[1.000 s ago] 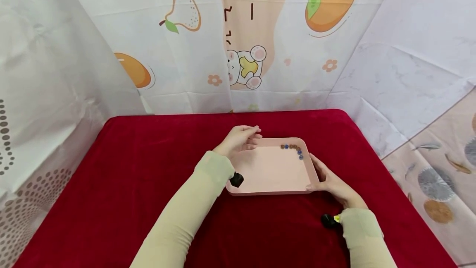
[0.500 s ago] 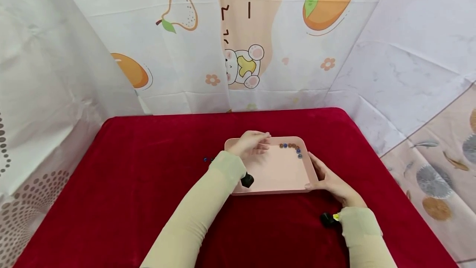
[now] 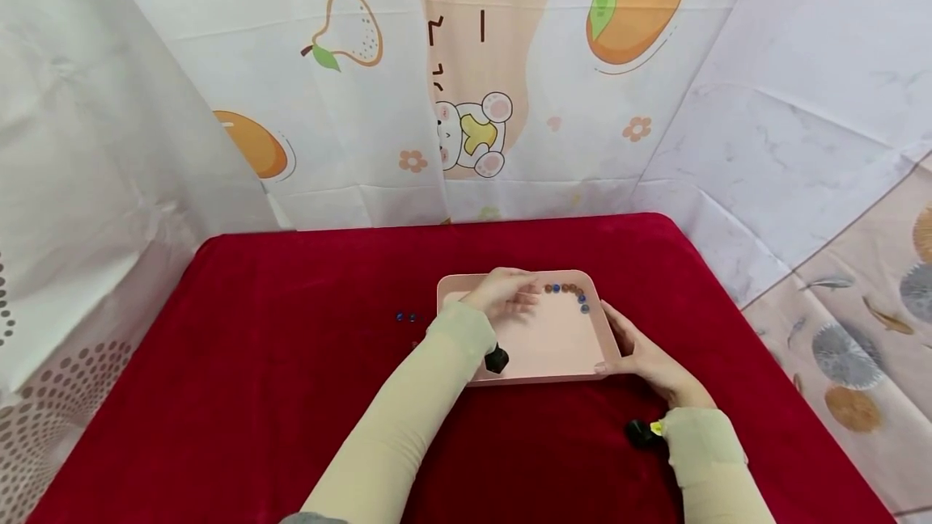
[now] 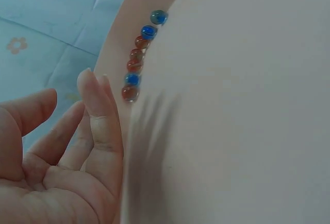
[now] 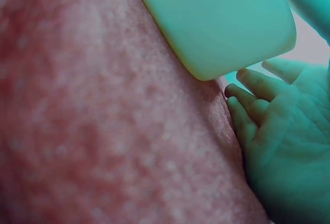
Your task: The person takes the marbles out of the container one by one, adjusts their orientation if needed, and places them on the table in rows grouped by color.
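Note:
A pink tray lies on the red cloth. Several red and blue marbles sit in a row along its far right corner; the left wrist view shows this row of marbles against the tray wall. My left hand hovers over the tray's far left part, fingers relaxed and empty, just short of the marbles. My right hand holds the tray's near right corner, thumb at the rim and curled fingers beside it.
Two loose blue marbles lie on the cloth left of the tray. Printed fabric walls stand close behind the table and at both sides. The table's right edge drops off near my right hand.
My left hand has slid right, from the tray's far left corner to over the tray floor, closer to the marbles. The loose blue marbles on the cloth came into view.

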The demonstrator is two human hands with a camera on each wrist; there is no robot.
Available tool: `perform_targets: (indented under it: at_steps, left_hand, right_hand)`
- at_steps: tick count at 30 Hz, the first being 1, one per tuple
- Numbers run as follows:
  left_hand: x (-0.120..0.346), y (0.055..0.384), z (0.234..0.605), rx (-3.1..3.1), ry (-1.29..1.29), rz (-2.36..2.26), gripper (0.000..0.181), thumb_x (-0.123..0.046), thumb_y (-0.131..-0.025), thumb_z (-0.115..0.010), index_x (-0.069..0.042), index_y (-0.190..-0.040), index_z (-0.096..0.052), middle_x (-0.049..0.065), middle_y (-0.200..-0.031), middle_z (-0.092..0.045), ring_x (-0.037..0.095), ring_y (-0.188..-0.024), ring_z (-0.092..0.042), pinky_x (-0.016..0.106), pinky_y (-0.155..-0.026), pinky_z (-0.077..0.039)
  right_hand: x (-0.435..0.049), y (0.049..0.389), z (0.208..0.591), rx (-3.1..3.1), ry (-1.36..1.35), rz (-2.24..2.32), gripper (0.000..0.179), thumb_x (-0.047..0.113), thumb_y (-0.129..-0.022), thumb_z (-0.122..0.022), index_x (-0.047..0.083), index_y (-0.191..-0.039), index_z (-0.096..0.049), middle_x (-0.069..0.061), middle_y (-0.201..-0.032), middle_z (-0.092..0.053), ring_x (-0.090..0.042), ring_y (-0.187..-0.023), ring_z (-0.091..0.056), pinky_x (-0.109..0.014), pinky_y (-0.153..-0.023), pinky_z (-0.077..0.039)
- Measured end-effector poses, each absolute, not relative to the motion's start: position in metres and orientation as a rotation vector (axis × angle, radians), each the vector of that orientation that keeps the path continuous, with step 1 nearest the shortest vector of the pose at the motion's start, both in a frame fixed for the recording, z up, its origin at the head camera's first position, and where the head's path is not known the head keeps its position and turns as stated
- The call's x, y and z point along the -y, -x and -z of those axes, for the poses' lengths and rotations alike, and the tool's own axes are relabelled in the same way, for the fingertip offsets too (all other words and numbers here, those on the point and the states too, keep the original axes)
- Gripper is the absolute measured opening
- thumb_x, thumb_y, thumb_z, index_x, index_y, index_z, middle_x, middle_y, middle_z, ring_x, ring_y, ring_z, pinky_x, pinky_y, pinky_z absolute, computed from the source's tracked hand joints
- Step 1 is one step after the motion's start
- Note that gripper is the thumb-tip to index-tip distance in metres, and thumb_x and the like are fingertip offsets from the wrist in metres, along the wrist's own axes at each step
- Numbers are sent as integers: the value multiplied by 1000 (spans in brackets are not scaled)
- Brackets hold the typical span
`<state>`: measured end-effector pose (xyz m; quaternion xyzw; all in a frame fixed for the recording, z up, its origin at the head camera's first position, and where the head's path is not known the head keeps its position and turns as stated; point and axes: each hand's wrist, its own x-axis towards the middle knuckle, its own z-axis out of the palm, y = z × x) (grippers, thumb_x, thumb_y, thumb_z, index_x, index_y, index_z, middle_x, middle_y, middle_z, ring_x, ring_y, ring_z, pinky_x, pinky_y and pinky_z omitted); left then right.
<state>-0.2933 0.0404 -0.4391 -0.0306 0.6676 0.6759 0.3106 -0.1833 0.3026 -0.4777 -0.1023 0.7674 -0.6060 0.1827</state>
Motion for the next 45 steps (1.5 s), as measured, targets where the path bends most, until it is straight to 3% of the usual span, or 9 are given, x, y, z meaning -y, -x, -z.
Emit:
perform_targets:
  at_steps: [9,19,30,39,42,45]
  left_hand:
    - [-48,297,453,-1737,79,-1772,42,-26,-98,-63,-10,-137,-59,13,-114,-71,18,-81,-70,31,-76,-61]
    - [-60,297,456,-1801,0,-1751,39,-11,-99,-60,-6,-138,-58,18,-114,-70,15,-72,-67,29,-65,-61]
    - [-71,288,456,-2121,-123,-1587,36,-10,-98,-62,-7,-134,-61,10,-88,-69,12,-59,-58,25,-51,-56]
    - [-78,289,460,-2238,-116,-1502,31,-9,-95,-65,-7,-126,-66,6,-62,-56,12,-47,-51,23,-43,-51]
    - [-80,290,462,-2295,-113,-1467,27,-9,-93,-68,-7,-120,-69,7,-68,-61,12,-43,-50,23,-40,-49]
    - [-83,289,464,-2401,-138,-1389,21,-12,-91,-72,-9,-113,-72,6,-88,-69,11,-40,-51,22,-39,-48]
  right_hand:
    - [-302,183,476,-2151,303,1727,109,6,-82,-77,15,-161,-2,-15,-167,0,-40,-147,-8,-6,-94,-38]
    - [-303,184,479,-2147,312,1733,109,5,-82,-77,14,-161,-2,-15,-167,0,-38,-147,-7,-5,-95,-36]
    - [-302,184,478,-2161,284,1711,108,7,-83,-77,15,-161,-2,-14,-167,0,-37,-147,-11,-6,-95,-38]
    - [-302,184,479,-2146,295,1729,108,6,-83,-76,15,-161,-2,-12,-167,-1,-38,-149,-7,-5,-96,-36]
    - [-302,184,480,-2148,289,1725,108,6,-83,-76,15,-161,-2,-12,-167,-1,-37,-149,-6,-4,-96,-35]
    - [-303,184,480,-2152,284,1725,108,7,-82,-76,15,-161,-3,-12,-167,-1,-37,-149,-7,-4,-96,-36]
